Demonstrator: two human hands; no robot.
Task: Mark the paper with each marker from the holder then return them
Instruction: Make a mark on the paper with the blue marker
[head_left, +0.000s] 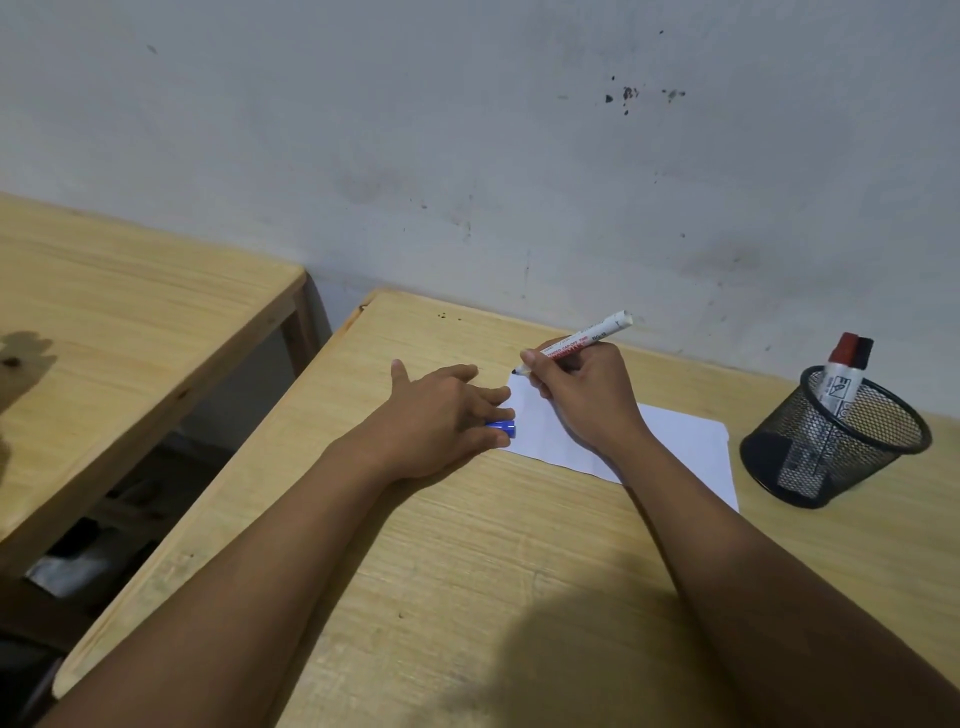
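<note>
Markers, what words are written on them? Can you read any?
Marker in the right hand: red and black print runs along the barrel, too blurred to read.
Markers in the mesh holder: the red-capped marker has a grey label with a small picture, too small to read.
Paper: no writing visible.

Counter (467, 545): pale yellow wood grain. Paper sheet (675, 441): plain white. Held marker (582, 340): white barrel, red lettering, dark tip. Cap (503, 427): blue. Mesh holder (831, 441): black. Holder's markers (844, 374): red and black caps. Wall (467, 130): grey-white, dark specks.
</note>
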